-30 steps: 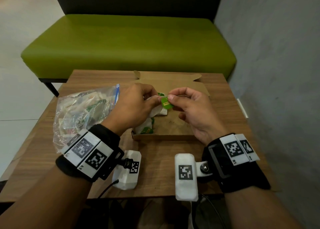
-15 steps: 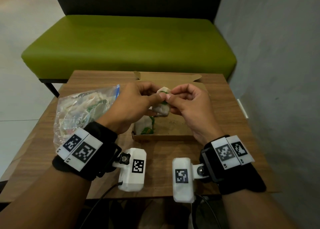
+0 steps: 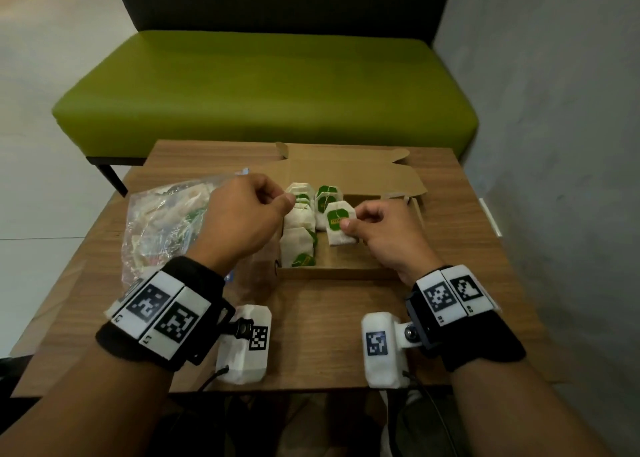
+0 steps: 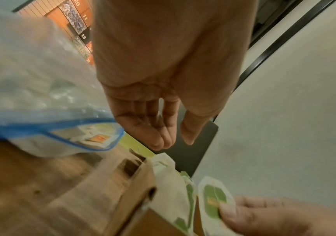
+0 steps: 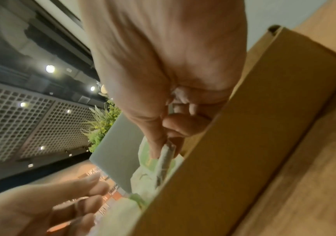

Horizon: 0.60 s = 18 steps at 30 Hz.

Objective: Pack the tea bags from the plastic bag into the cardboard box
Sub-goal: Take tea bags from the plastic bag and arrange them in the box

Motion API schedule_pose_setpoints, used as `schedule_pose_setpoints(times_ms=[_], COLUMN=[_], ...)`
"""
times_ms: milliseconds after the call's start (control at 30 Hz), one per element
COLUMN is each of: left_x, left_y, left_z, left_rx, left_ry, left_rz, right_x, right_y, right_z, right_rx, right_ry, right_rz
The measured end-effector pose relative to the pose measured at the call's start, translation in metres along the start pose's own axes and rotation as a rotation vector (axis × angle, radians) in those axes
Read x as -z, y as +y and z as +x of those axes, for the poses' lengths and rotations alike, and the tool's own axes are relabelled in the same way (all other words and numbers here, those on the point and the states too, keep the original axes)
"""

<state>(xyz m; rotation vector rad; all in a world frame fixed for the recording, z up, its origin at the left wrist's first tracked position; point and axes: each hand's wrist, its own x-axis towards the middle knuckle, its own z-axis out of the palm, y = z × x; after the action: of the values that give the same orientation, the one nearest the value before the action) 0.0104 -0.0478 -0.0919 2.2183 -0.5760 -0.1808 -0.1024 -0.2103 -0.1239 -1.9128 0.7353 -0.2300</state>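
An open cardboard box (image 3: 332, 272) lies on the table with several white tea bags (image 3: 299, 214) with green tags standing in rows at its left side. My right hand (image 3: 349, 221) pinches one tea bag (image 3: 337, 223) upright inside the box, beside the second row. The right wrist view shows thumb and forefinger (image 5: 167, 138) gripping the bag's edge (image 5: 164, 159) just inside the box wall (image 5: 244, 159). My left hand (image 3: 282, 198) hovers over the box's left edge, fingers relaxed and empty (image 4: 173, 142). The plastic bag (image 3: 162, 221) with more tea bags lies to the left.
The box's lid flap (image 3: 346, 169) lies open towards the back. The wooden table (image 3: 311, 318) is small, with a green bench (image 3: 263, 89) behind it and a grey wall (image 3: 554, 145) close on the right. The bag's blue zip mouth (image 4: 48, 127) faces the box.
Both hands held the tea bag above the box before. Now the left hand has let go and drawn back left, and the right hand has lowered the bag into the box.
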Motion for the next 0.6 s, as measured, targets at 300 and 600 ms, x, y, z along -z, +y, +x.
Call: schedule_pose_setpoints(times_ms=[300,600], left_x=[0.0,0.0], left_y=[-0.015,-0.017], left_z=[-0.003,-0.002], left_rx=[0.058,0.006], left_ry=[-0.115,-0.102], left_rz=[0.122,0.143], right_x=[-0.019,-0.022], right_y=[-0.007,-0.007], right_z=[0.019,0.03], right_rx=[-0.142,-0.133], right_ry=[-0.011,0.156], right_rz=[-0.08,-0.152])
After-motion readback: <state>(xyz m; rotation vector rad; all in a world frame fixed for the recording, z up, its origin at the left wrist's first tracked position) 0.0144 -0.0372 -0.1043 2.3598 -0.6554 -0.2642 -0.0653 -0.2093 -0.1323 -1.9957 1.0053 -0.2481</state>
